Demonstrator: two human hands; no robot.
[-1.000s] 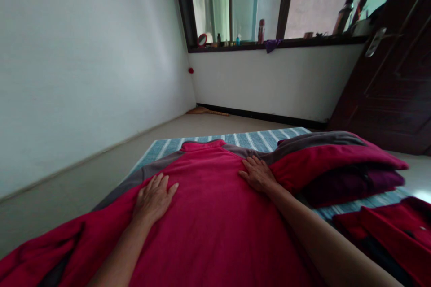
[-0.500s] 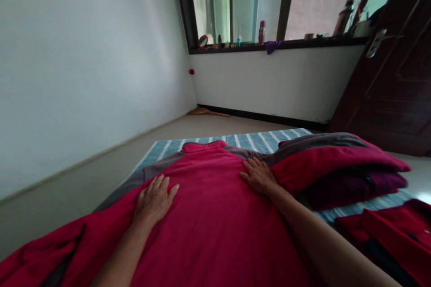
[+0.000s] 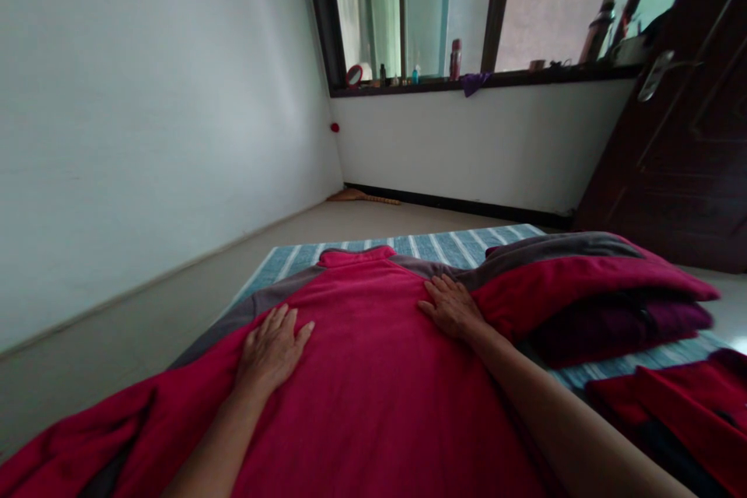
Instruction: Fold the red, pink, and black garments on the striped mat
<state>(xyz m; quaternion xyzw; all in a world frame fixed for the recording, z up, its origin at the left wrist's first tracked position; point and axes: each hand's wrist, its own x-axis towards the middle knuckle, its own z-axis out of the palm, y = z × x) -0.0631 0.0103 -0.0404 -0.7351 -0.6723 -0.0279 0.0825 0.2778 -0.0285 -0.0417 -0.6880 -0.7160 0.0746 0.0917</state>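
A pink fleece jacket [image 3: 367, 358] with grey shoulders lies spread out, its collar at the far end. My left hand [image 3: 273, 346] rests flat on the left of its upper body, fingers stretched out. On the other side, below the grey right shoulder, my right hand [image 3: 452, 305] also lies flat with its fingers extended. Neither hand grips the cloth. The jacket's right sleeve runs over a folded purple garment [image 3: 624, 324]. Its left sleeve drapes toward the lower left corner of the view.
Under the clothes is a blue-and-white striped cloth [image 3: 455, 247]. A folded red garment [image 3: 689, 405] lies at the lower right. Beyond are a white wall [image 3: 163, 93], a brown door [image 3: 689, 148] and a windowsill [image 3: 408, 87] with bottles. A broom [image 3: 362, 195] lies on the floor.
Both hands stay flat in the same places on the jacket. The whole view has shifted very slightly, with everything a little lower and to the right.
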